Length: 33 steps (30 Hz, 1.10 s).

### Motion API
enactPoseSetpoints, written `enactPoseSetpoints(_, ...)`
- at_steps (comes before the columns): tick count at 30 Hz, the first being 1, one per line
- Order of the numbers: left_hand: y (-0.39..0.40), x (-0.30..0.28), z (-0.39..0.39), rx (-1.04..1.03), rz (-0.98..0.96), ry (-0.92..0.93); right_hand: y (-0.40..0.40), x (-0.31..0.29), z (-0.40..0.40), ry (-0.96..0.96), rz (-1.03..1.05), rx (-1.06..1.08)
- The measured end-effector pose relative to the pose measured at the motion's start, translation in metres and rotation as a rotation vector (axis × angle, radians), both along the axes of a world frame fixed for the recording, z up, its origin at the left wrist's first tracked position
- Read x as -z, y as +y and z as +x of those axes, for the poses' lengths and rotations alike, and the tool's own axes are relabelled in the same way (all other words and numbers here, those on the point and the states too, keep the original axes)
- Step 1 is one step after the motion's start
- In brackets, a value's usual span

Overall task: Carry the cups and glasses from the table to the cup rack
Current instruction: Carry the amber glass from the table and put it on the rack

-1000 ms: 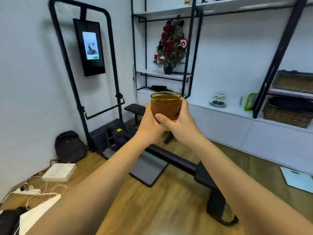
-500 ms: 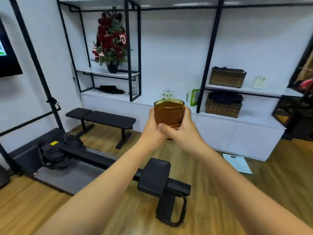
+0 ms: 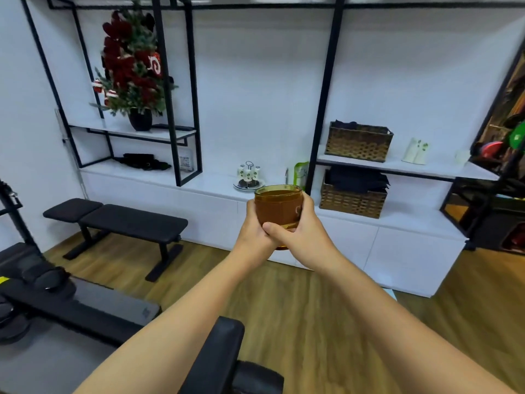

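Note:
An amber glass cup (image 3: 277, 205) is held upright at arm's length in front of me, in the middle of the head view. My left hand (image 3: 253, 229) wraps its left side and my right hand (image 3: 303, 232) wraps its right side, thumb laid across the front. The cup's base is hidden by my fingers. Just above the cup's rim, on the white counter (image 3: 216, 184), stands a small metal cup rack (image 3: 249, 177) on a round tray, with a few white cups hanging on it.
A black weight bench (image 3: 119, 218) stands at left before the counter. Black gym equipment (image 3: 71, 305) and a padded seat (image 3: 224, 356) lie low in front. Wicker baskets (image 3: 356, 142) sit on the shelves at right. A decorated small tree (image 3: 132, 64) is on the upper left shelf.
The view has swung right and closer to the white counter; the wall screen has left the view. Both hands still hold the amber cup the same way, centred ahead.

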<state>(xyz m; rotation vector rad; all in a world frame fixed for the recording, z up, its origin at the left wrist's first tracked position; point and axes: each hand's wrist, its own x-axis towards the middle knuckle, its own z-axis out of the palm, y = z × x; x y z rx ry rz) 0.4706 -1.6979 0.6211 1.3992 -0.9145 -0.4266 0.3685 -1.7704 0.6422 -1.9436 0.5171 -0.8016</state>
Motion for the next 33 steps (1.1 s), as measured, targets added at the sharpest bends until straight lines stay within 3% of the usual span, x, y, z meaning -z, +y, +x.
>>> enactPoseSetpoints(24, -0.460, 0.025, 0.126, -0.069, 0.068, 0.005, -0.495, 0.019, 0.154, 0.065, 0.128, -0.125)
enactPoseSetpoints(33, -0.552, 0.045, 0.206, -0.182, 0.122, 0.048, -0.591, 0.052, 0.241, 0.065, 0.267, -0.153)
